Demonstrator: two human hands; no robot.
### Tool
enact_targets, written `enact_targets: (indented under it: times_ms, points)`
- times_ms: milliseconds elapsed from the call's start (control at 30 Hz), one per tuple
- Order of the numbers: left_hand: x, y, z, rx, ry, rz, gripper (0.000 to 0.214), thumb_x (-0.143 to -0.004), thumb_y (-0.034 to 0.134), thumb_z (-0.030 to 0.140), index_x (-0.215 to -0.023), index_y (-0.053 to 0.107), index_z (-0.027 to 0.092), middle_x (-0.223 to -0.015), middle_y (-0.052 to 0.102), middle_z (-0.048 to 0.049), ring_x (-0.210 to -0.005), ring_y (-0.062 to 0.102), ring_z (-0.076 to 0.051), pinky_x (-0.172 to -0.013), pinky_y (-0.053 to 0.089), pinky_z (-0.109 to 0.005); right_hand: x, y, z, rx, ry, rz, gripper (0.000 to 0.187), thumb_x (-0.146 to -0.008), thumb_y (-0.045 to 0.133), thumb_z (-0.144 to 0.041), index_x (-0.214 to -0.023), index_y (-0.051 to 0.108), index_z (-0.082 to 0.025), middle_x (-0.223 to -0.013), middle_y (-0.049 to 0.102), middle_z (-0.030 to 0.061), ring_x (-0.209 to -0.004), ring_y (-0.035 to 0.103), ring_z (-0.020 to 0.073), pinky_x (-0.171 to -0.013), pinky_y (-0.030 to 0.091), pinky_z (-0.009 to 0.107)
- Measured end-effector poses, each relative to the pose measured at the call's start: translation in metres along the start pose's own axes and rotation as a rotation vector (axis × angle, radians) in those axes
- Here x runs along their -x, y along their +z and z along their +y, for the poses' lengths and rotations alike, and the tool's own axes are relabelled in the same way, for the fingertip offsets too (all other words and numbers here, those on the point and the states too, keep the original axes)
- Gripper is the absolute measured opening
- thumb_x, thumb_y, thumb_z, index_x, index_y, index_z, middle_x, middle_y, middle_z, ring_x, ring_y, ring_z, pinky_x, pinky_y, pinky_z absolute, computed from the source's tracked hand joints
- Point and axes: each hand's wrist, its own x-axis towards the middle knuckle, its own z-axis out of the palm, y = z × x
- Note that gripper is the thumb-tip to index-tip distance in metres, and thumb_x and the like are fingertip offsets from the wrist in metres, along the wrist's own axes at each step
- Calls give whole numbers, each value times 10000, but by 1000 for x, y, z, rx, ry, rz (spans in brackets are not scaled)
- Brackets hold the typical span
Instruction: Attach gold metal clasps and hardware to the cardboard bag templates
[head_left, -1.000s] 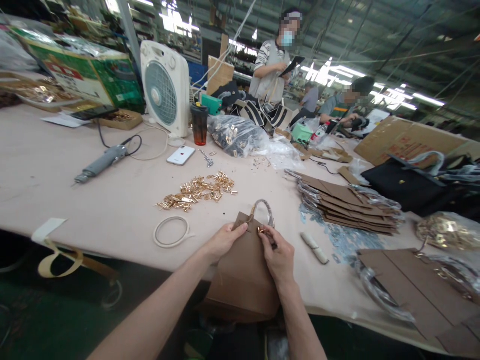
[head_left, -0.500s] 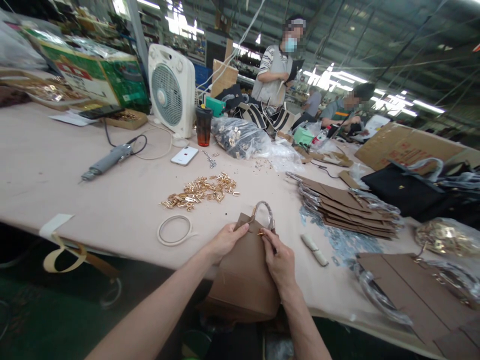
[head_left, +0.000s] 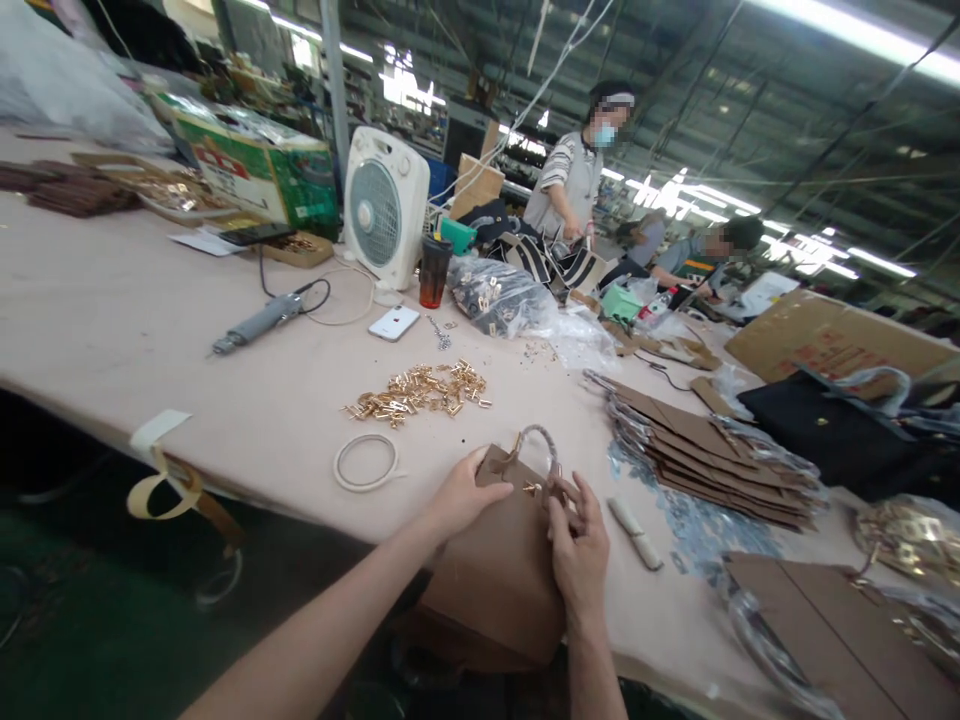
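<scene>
A brown bag piece [head_left: 495,585] leans at the table's front edge, its wrapped handle [head_left: 538,432] arching from the top. My left hand [head_left: 466,495] grips its upper left edge, thumb lying on the front face. At the upper right edge, my right hand [head_left: 581,540] has its fingers curled at the foot of the handle; part of the grip is hidden. Between both hands a small gold fitting [head_left: 531,488] sticks out of the brown face. Beyond the bag lies a heap of gold metal fittings [head_left: 420,392], with a roll of white tape [head_left: 365,462] nearer the left hand.
Stacked brown panels [head_left: 712,450] lie to the right, more brown pieces [head_left: 832,610] in front of them. A grey electric screwdriver [head_left: 257,324], a phone [head_left: 394,322], a dark tumbler [head_left: 435,272] and a fan [head_left: 384,205] stand or lie further back. Two people work behind.
My right fingers have left the gold fitting and shifted to the bag's right edge, uncovering the fitting. The left hand still holds the left edge. The whole view has swung slightly left.
</scene>
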Motion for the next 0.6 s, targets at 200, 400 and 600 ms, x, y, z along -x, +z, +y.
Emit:
enact_targets:
  times_ms: [200,400,600]
  points:
    - [23,-6,0,-592,253,165,592,-825,697,144,-1408,599,153,-1610,442,-169,-1495,372,-343,-1271,274,-506,1,-8,2,-118,141,212,589,-885,708,-542,-1349,641,-186,-1000,774,110,-568,517,104,-514,427,233]
    - [52,-23,0,-682,268,103,434,-897,673,232,-1328,655,185,-1465,590,-141,-1375,508,-292,-1199,413,-472,5,-10,-7,-22,156,170,508,-927,656,-564,-1300,682,-221,-946,756,81,-612,541,135,-529,421,257]
    - [58,-23,-3,-705,312,132,391,-923,618,195,-1313,644,195,-1351,657,-124,-1280,566,-285,-1140,462,-480,4,-3,-21,-105,46,290,477,-958,618,-569,-1228,698,-184,-966,736,83,-553,523,104,-536,430,262]
